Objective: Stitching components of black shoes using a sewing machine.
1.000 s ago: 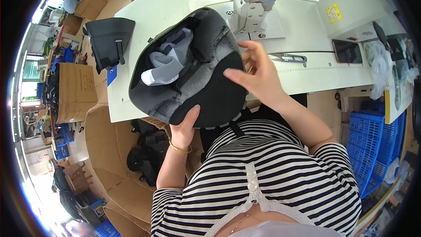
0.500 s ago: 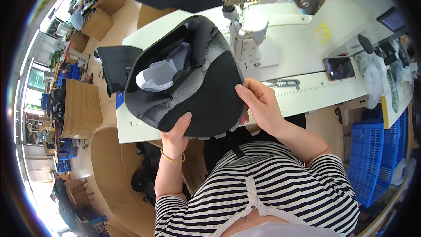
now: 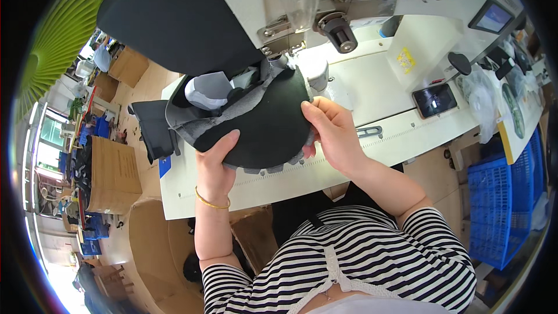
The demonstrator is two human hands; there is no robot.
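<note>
Between my hands is a black sewn piece, a curved panel with a fuzzy grey strip across it and a notched grey lower edge. My left hand is closed on its lower left edge, thumb on top and fingers hidden beneath. Gripping the right edge, my right hand also has its thumb on top. A white-and-grey part shows inside the piece's opening. Its far right corner lies at the working end of the white sewing machine, where the needle cannot be made out.
The piece is over a white table with a ruled front edge. To the right lie a phone and clear plastic bags. Blue crates stand lower right, cardboard boxes at left. A green fan shows upper left.
Both hands have carried the black piece forward to the sewing machine, tilting it flatter. My view has shifted too: the machine looks larger and a green fan has come into sight.
</note>
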